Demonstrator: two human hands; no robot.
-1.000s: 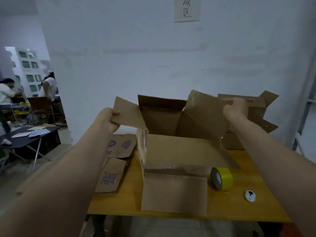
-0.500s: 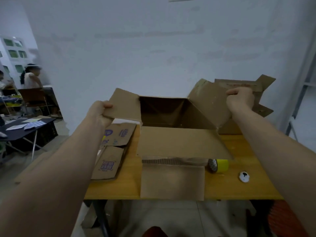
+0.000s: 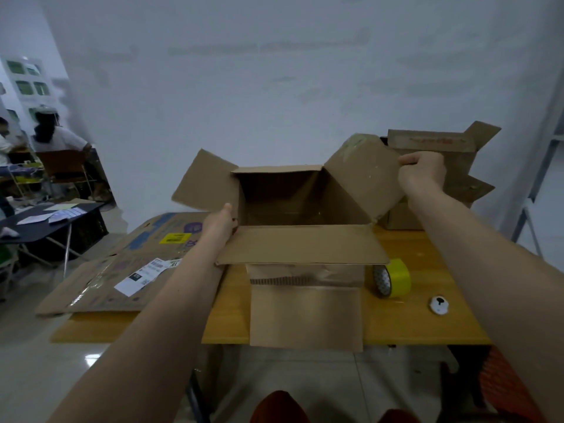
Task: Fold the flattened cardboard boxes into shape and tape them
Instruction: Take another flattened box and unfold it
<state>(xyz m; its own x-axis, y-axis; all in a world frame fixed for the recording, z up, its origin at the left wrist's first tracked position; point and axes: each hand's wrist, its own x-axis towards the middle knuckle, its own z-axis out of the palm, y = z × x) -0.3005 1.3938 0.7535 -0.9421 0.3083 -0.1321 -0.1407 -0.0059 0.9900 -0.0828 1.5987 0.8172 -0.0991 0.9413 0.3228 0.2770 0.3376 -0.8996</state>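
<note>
A brown cardboard box [image 3: 305,245] stands on the wooden table [image 3: 421,319] with its top flaps spread outward and its inside in view. My left hand [image 3: 220,223] sits at the box's near left corner, at the base of the left flap [image 3: 204,181]; its fingers are hidden behind the cardboard. My right hand [image 3: 422,170] grips the outer edge of the raised right flap [image 3: 363,175]. A flat piece of cardboard [image 3: 305,315] lies under the box and overhangs the table's front edge. A yellow roll of tape [image 3: 393,282] stands on edge right of the box.
Flattened printed boxes [image 3: 122,264] lie over the table's left side. Another assembled box [image 3: 442,178] stands at the back right against the wall. A small white round object [image 3: 439,304] lies near the tape. People sit at a dark table [image 3: 45,221] far left.
My left hand has let go of the left flap's outer edge and come down to the box's near left corner. The box has settled lower. My right hand still holds the right flap.
</note>
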